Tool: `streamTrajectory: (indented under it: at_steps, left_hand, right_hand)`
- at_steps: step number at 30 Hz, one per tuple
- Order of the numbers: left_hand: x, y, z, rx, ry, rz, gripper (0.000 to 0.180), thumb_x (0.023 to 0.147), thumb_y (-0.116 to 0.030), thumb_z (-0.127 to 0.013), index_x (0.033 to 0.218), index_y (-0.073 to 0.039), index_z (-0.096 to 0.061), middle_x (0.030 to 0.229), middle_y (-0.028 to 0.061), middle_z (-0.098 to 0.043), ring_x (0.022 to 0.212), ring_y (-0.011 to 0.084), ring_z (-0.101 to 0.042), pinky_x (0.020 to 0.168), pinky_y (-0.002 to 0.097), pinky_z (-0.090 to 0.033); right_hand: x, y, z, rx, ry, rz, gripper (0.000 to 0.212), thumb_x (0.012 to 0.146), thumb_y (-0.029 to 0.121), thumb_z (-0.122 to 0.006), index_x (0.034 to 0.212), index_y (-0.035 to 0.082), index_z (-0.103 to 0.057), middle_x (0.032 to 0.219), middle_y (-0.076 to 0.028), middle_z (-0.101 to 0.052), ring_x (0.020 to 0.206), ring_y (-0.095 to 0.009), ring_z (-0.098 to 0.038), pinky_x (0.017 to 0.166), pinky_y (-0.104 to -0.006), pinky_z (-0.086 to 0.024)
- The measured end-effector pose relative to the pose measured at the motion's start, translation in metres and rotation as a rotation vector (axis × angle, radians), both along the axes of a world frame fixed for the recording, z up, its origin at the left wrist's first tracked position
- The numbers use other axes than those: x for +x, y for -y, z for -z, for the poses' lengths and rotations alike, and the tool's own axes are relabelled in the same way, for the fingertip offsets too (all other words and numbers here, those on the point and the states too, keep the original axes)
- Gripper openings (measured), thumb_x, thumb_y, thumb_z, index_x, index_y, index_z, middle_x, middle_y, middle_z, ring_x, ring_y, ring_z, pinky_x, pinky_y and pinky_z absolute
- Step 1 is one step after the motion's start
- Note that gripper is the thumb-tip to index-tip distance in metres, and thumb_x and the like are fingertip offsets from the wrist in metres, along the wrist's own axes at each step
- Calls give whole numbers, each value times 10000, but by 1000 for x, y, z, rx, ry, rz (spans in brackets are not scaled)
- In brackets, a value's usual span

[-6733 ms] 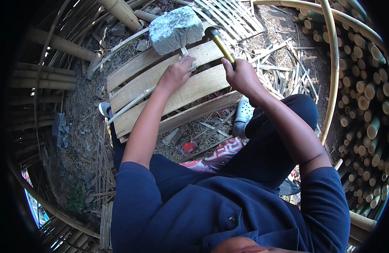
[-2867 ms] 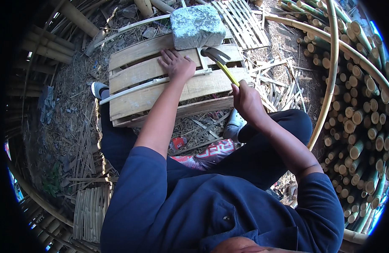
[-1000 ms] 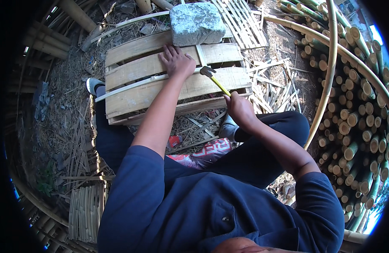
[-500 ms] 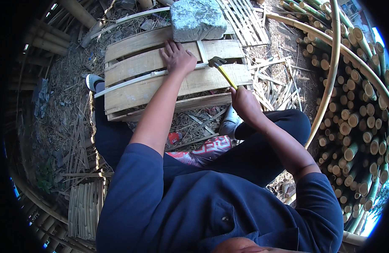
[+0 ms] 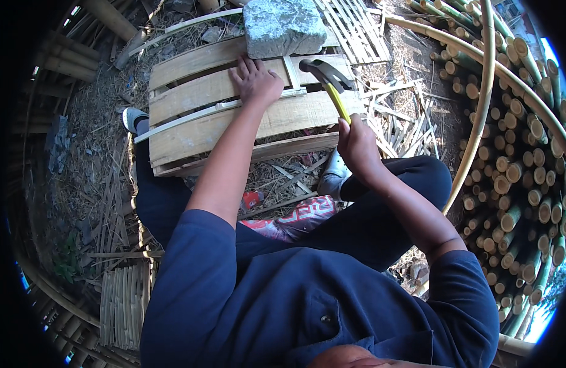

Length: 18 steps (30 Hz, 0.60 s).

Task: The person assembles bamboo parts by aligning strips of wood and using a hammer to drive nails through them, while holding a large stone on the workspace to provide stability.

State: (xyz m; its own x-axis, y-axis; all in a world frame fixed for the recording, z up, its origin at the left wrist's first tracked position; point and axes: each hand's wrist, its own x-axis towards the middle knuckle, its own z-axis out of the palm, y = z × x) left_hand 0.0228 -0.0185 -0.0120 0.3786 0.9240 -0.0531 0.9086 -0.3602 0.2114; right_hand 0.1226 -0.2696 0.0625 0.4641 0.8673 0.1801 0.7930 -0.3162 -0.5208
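Observation:
My left hand (image 5: 256, 84) lies with fingers spread on a slatted wooden crate (image 5: 184, 101), its wrist crossing a thin pale wood strip (image 5: 175, 125). This long strip runs along the slats and meets a shorter strip (image 5: 291, 72) near its right end, at roughly a right angle. In my right hand (image 5: 358, 146) is a claw hammer (image 5: 337, 101) with a yellow handle. Its dark head is raised over the right part of the crate, close to where the strips meet. A rough grey stone block (image 5: 284, 29) rests on the far edge of the crate.
Cut bamboo poles (image 5: 507, 172) are stacked at the right, with a long bent pole (image 5: 483, 104) before them. A slatted bamboo panel (image 5: 356, 30) lies beyond the crate. Split offcuts (image 5: 411, 126) cover the ground beside it. A red printed bag (image 5: 307, 216) lies between my legs.
The hammer has come up off the strips' joint, its head now higher and nearer to me. My left hand stays on the crate; the view has shifted slightly.

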Motion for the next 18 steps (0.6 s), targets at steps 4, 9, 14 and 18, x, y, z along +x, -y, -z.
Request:
streamTrajectory:
  at_steps: [4, 9, 14, 18]
  left_hand:
    - [2, -3, -3, 19, 49, 26, 709, 978, -332, -365, 1561, 50, -240, 1664, 209, -194, 1565, 340, -53, 1236, 567, 24]
    - [1, -2, -3, 9, 29, 21, 701, 973, -322, -369, 1561, 42, -251, 1658, 194, -223, 1557, 343, -99, 1238, 567, 15]
    - [-2, -1, 0, 17, 41, 29, 692, 975, -323, -367, 1556, 41, -269, 1658, 183, -233, 1550, 347, -130, 1239, 566, 11]
    - [1, -2, -4, 9, 20, 34, 675, 986, -325, -357, 1554, 30, -274, 1656, 187, -234, 1541, 349, -165, 1244, 559, -15]
  right_hand:
    - [-6, -6, 8, -355, 36, -128, 414, 1044, 336, -520, 858, -30, -573, 664, -255, -644, 621, -467, -645, 583, -548, -512]
    - [-3, 3, 2, 6, -28, 28, 426, 1056, 333, -486, 852, -33, -564, 666, -276, -634, 620, -488, -630, 596, -554, -509]
    - [2, -4, 3, -263, -8, 2, 365, 1042, 274, -519, 849, -34, -546, 649, -295, -610, 630, -505, -621, 594, -579, -485]
    - [1, 2, -9, -40, -66, 37, 460, 1054, 332, -480, 816, -46, -590, 660, -312, -620, 668, -507, -640, 661, -594, -504]
